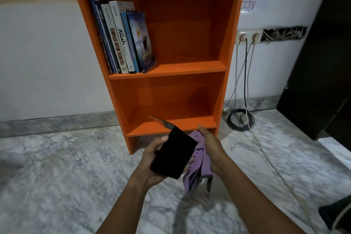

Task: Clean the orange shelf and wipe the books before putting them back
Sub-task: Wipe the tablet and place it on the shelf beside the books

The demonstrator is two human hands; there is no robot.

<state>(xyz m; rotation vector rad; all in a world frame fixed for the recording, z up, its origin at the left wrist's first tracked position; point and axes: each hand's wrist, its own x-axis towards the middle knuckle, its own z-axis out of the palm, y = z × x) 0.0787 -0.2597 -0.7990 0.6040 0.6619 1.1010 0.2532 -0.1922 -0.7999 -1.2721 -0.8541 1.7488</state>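
Note:
The orange shelf point(167, 69) stands against the white wall in front of me. Several books point(121, 38) lean together at the left of its middle board; the lower board is bare. My left hand point(150, 159) holds a black book point(173, 155) tilted in front of the shelf's base. My right hand point(209, 145) presses a purple cloth point(199, 167) against the book's right edge, and the cloth hangs down below it.
A double wall socket point(248, 36) sits right of the shelf, with cables dropping to a black coil point(240, 119) on the marble floor point(66, 167). A white cable point(269, 163) runs across the floor at right. Dark furniture point(322, 62) fills the far right.

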